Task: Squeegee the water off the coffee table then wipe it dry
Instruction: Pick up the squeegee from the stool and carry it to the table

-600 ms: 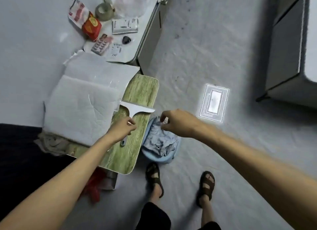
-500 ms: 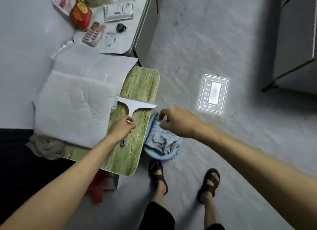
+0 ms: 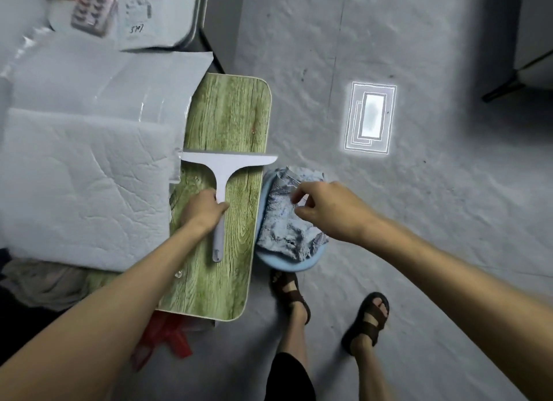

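Observation:
The coffee table (image 3: 230,116) has a green wood-grain top. A white T-shaped squeegee (image 3: 229,161) lies flat on it, its blade spanning the bare strip of the top. My left hand (image 3: 203,210) grips the squeegee's handle near the middle. To the right of the table, a crumpled grey-blue cloth (image 3: 284,227) sits on a round light-blue stool or basin (image 3: 287,264). My right hand (image 3: 329,209) is over the cloth, and its curled fingers pinch the cloth's upper part. A few water drops (image 3: 178,274) show near the table's left side.
A white padded sheet (image 3: 83,185) covers the table's left part. Behind it stands a white side table (image 3: 167,32) with small items. My sandalled feet (image 3: 288,290) stand just in front of the table's corner. Something red (image 3: 161,337) lies under the table. Bright reflection (image 3: 371,119) on the grey floor.
The view has moved closer and tilted down. My left hand still holds the squeegee handle in the same place. My right hand stays on the cloth, its fingers slightly shifted.

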{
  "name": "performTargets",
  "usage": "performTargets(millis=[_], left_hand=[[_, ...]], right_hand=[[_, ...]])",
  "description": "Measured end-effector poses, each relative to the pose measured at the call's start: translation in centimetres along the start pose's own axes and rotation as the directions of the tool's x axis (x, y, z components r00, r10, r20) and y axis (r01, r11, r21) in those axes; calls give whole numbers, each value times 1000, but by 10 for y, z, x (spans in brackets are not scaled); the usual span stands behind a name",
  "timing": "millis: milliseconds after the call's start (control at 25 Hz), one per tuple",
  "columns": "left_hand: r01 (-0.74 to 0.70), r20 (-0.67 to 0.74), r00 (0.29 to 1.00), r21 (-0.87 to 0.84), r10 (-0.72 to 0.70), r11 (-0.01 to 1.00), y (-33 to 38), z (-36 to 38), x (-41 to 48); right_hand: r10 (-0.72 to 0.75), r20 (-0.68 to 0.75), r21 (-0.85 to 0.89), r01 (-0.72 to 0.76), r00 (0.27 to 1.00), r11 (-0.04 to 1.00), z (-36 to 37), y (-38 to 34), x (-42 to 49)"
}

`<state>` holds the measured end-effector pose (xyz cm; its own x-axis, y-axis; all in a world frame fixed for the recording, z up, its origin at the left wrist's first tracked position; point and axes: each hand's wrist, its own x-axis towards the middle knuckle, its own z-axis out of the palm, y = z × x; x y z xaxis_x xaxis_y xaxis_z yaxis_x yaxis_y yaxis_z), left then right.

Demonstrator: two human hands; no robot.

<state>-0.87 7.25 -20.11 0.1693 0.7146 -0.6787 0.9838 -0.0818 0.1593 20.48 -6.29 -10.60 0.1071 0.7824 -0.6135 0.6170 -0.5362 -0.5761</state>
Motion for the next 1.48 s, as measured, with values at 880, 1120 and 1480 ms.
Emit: performTargets(millis=[880, 1120, 1480], left_hand=[[-605, 27, 735, -425, 678, 673, 570, -242, -318], [-748, 9, 664, 11, 748, 664, 678, -289, -300], [-833, 197, 531, 296, 824, 466, 884, -370, -156]], right_hand=[[86, -404, 218, 5, 911, 976, -455, 57, -293], [179, -448, 104, -148, 876, 984, -586, 115, -293], [433, -421, 311, -322, 797, 894, -765, 195, -180]])
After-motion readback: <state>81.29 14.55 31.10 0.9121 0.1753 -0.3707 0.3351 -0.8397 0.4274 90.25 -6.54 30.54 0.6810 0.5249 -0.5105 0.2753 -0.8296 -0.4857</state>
